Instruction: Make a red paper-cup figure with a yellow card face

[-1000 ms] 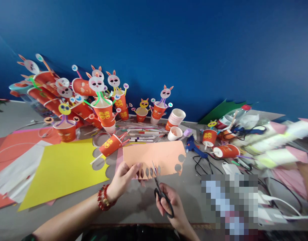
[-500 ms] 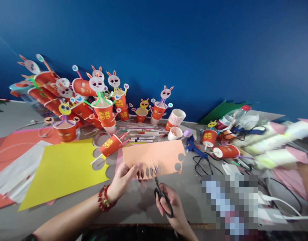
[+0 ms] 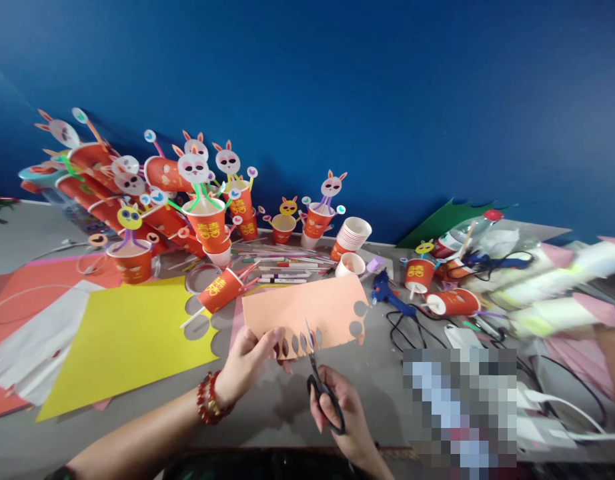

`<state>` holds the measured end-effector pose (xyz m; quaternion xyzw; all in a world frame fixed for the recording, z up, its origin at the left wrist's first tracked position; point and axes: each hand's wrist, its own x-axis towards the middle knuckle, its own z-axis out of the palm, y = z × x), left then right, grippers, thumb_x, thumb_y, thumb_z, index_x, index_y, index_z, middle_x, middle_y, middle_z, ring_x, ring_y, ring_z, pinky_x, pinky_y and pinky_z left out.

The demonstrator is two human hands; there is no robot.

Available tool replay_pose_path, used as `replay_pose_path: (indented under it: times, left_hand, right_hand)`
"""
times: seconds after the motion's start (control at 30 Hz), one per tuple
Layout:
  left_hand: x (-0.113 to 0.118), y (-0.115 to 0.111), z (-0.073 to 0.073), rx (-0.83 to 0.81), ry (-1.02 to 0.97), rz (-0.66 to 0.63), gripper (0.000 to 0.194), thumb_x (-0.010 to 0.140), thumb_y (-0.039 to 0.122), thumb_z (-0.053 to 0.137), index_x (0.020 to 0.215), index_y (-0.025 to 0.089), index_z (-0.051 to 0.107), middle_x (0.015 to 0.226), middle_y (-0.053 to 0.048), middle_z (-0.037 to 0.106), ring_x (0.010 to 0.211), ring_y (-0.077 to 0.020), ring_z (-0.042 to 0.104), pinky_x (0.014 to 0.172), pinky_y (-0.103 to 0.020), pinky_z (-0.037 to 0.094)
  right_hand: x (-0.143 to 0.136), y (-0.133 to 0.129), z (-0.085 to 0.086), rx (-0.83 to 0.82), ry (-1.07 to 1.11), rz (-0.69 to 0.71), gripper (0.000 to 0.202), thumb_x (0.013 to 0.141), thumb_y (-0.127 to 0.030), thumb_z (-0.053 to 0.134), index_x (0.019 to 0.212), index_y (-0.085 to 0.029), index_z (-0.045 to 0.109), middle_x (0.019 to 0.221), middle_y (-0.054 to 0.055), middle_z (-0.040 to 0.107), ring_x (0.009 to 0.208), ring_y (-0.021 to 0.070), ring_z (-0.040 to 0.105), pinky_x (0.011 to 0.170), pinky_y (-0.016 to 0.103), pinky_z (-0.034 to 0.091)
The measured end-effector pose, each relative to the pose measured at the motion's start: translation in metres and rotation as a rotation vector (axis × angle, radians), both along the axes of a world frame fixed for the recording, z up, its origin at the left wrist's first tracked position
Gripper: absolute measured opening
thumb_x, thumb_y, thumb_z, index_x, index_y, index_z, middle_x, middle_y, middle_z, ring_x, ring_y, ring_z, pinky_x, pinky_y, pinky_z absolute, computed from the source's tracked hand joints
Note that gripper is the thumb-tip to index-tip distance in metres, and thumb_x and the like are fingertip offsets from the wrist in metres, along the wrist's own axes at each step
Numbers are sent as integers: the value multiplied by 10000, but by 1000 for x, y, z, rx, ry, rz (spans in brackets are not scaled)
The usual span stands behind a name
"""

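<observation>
Between thumb and fingers, my left hand (image 3: 251, 360) pinches the lower left edge of a peach-coloured paper sheet (image 3: 297, 303). A row of leaf-shaped holes runs along the sheet's near edge, and round ones show at its right end. My right hand (image 3: 340, 407) has its fingers in the black handles of a pair of scissors (image 3: 315, 373). The scissor blades point away from me and lie at the near edge of the sheet, by the row of holes. A red paper cup (image 3: 220, 291) with straws lies tipped just beyond my left hand.
Yellow card (image 3: 132, 333) with round cut-outs lies at the left. Red cups with rabbit faces (image 3: 207, 223) stand along the blue wall. Pens (image 3: 282, 277) lie behind the sheet. A blue glue gun (image 3: 387, 293) and its cables are to the right, near a bottle (image 3: 467, 233).
The peach sheet has shifted and tilted slightly, its right end a little further left. Both hands keep their grip, and the scissors stay at almost the same place.
</observation>
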<state>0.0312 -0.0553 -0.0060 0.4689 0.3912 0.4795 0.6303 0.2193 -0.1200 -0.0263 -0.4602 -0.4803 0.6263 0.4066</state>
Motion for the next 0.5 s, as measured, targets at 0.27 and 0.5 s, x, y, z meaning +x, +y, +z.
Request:
replay_pose_path:
  times: [0.27,0.5]
  left_hand:
    - [4,-3,3,8,-17,3,422,921,456,556,595,188,554,539,-28,692,486,-161,639,545,-253,490]
    - [3,-5,6,18,2,-20,433,949,434,518,595,188,559,540,-41,702,514,-166,649,584,-258,496]
  right_hand:
    - [-2,2,3,5,28,-18,648,705,-814,606,728,-173,513,497,-48,471,431,75,345,479,222,277]
    - [-5,2,0,23,52,-31,630,729,-808,588,709,-185,490,478,-55,446,412,69,318,458,223,252]
